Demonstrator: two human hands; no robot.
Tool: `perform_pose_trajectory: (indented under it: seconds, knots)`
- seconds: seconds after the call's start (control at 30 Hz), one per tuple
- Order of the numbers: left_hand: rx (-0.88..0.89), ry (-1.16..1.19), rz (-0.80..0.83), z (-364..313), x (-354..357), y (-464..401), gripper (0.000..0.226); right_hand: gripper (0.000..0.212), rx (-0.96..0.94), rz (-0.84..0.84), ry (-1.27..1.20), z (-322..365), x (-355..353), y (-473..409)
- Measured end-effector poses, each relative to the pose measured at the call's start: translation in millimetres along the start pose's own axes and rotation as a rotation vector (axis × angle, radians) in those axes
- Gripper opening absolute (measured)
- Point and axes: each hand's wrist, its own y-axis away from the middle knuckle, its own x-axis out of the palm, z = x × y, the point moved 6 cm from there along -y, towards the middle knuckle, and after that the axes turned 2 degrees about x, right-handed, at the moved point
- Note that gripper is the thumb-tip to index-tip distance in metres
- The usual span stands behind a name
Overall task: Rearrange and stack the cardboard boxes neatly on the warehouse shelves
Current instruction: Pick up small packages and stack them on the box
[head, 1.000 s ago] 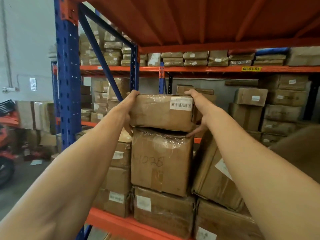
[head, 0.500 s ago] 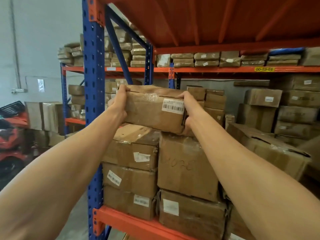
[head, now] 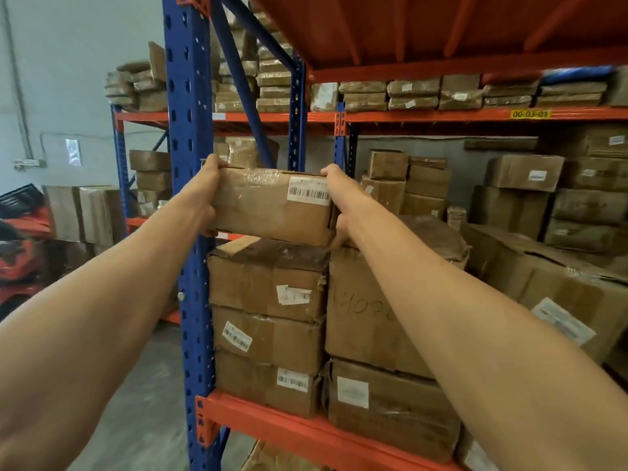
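The warehouse rack fills my view: a blue upright beside my left arm and an orange shelf beam low in front of me, with an orange deck overhead. On that shelf, against the upright, stands a stack of three cardboard boxes, each with a white label. Just right of it stands a taller box with handwriting on top of a flatter carton. Further right a large box sits tilted. I hold a flat cardboard box with a barcode label directly over the three-box stack; whether its underside touches the top box I cannot tell. My left hand grips its left end, fingers curled over the top edge. My right hand clasps the right end, thumb underneath.
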Motion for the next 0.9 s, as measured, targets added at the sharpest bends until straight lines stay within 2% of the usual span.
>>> perform_pose_trajectory:
  seconds: [0.13, 0.2, 0.23, 0.27, 0.3, 0.33, 0.4, 0.47, 0.53, 0.67, 0.83, 0.9]
  knots:
    - [-0.005, -0.337, -0.004, 13, -11, -7, 0.091, 0.058, -0.130, -0.057, 0.401, 6, -4, -3]
    - [0.165, -0.749, -0.071, 9, -19, -2, 0.076, 0.051, -0.215, -0.056, 0.588, 0, 2, 0]
    - [0.305, -0.969, -0.159, 1, -21, 7, 0.066, 0.046, -0.277, -0.062, 0.694, -3, 7, 2]
    - [0.441, -1.118, -0.251, -9, -17, 17, 0.055, 0.047, -0.357, -0.065, 0.818, -5, 12, 4]
    - [0.560, -1.230, -0.292, -16, -9, 26, 0.046, 0.057, -0.394, -0.042, 0.884, -10, 16, 4]
    - [0.643, -1.310, -0.261, -19, 2, 31, 0.046, 0.076, -0.400, 0.010, 0.929, -16, 18, 4]
    - [0.628, -1.436, 0.060, -7, 27, 35, 0.069, 0.106, -0.445, 0.082, 1.071, -23, 16, 4]
    - [0.584, -1.575, 0.321, 4, 38, 35, 0.089, 0.110, -0.520, 0.059, 1.188, -24, 7, 0]
    - [0.636, -1.612, 0.336, 1, 35, 29, 0.101, 0.107, -0.564, 0.024, 1.176, -21, 5, -3]
    - [0.766, -1.625, 0.236, -1, 38, 26, 0.104, 0.101, -0.598, -0.027, 1.208, -18, 8, -4]
    - [0.736, -1.646, 0.214, 1, 43, 22, 0.099, 0.096, -0.600, -0.071, 1.238, -22, 5, -6]
    - [0.699, -1.686, 0.173, 2, 49, 25, 0.094, 0.098, -0.589, -0.020, 1.183, -30, -1, -3]
